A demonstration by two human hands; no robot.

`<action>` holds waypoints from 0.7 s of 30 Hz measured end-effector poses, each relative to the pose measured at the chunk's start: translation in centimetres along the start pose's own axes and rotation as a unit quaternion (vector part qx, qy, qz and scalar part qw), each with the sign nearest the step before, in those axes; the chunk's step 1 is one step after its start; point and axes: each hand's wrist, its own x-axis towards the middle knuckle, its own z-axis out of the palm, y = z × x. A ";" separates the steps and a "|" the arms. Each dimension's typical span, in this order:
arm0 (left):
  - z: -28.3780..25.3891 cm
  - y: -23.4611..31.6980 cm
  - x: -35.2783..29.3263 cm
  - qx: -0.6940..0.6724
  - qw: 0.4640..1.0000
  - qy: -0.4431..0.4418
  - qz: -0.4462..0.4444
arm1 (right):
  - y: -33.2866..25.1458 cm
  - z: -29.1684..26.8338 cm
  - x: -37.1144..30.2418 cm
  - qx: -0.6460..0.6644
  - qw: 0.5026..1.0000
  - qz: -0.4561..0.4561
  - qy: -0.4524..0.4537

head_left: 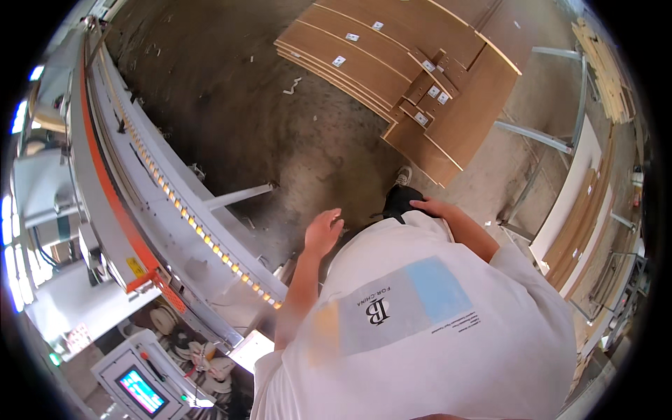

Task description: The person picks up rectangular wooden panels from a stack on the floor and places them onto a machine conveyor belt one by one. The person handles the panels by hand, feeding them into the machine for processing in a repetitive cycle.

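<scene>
Brown panels are lying stacked upper centre-right, untouched; left hand is hanging empty, fingers loosely parted; right hand's grip unclear.

Conc. floor, dark brown-grey & dusty, w/ pale curled strip nr top mid + sm. scraps strewn abt. Also on floor: pale shoe, just beside boards' edge in view. Up top, rt of centre: stack of brown boards, pale-edged, w/ hidden support; directly on top, sm. overlapping brown pcs + several white labels. Far rt: long brown strips beside white board, bearer unclear.
</scene>
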 end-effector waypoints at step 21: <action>17.7 5.7 33.3 0.024 0.961 -0.267 -0.075 | -5.6 -31.8 22.4 -0.041 0.910 -0.066 0.407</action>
